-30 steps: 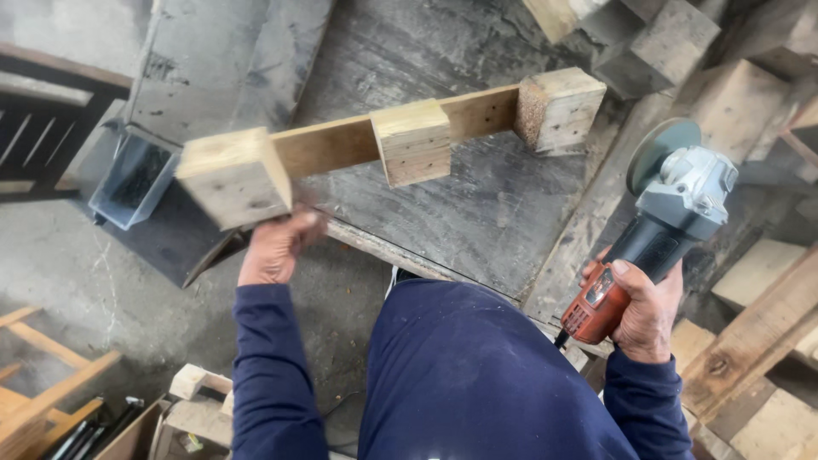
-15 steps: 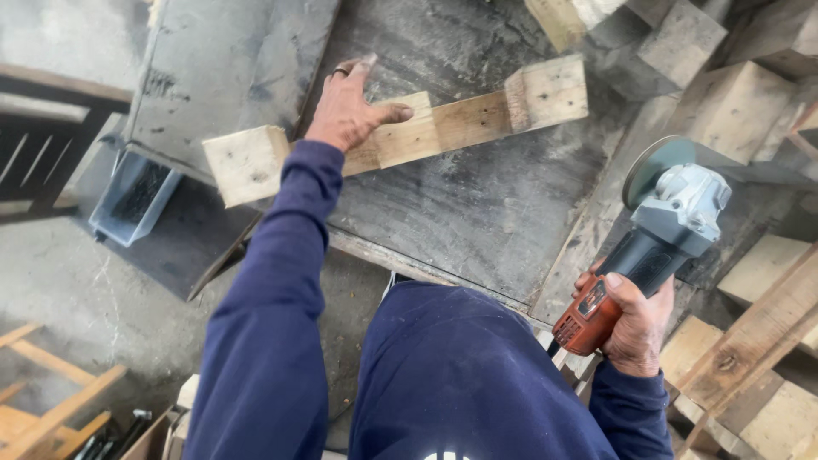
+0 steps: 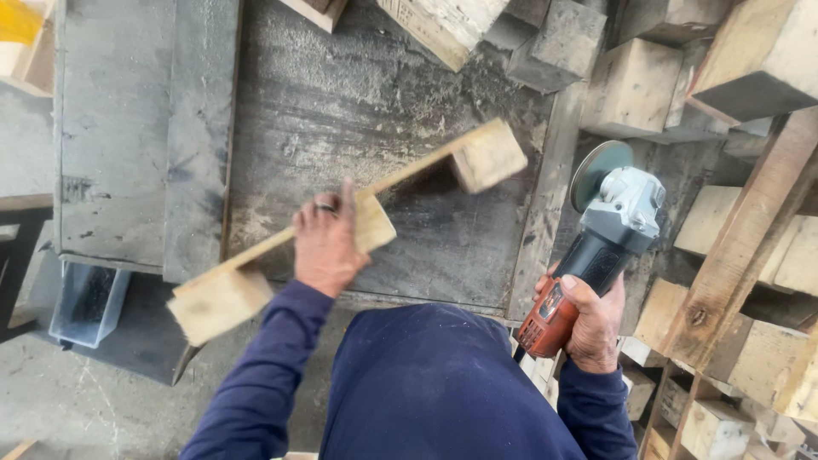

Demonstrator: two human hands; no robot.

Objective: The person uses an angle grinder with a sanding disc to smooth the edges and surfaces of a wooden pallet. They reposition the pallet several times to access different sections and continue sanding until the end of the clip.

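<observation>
Across the dusty grey metal tabletop (image 3: 341, 111), scuffed and powdered with sawdust, a long pale wooden slat with three square blocks fixed along it (image 3: 281, 243) is lying slanted, its far block (image 3: 487, 156) up toward the stacked timber and its near block (image 3: 219, 302) hanging off the front edge of the tabletop. Half a second ago this piece was sitting further back and closer to level, with the palm flat on top of it; a second ago it was being lifted clear of the surface. Now it is swinging round, blurred with motion, so the piece is apparently being turned or repositioned rather than resting settled.

To the right, rough wooden blocks and offcuts (image 3: 635, 85) are piling up against the tabletop's edge, with more planks running down the right side.

Next in size, the grey-and-orange angle grinder with its round disc (image 3: 609, 221) is being held upright, well apart from the slat; it has come slightly nearer the body than before, and the disc is touching nothing.

The left hand (image 3: 326, 243) is pressing on the slat at its middle block, fingers wrapping over the edge and gripping it. The right hand (image 3: 592, 319) is closing its fingers firmly around the grinder's orange handle.

A clear plastic tub (image 3: 85, 302) is sitting low at the left.
</observation>
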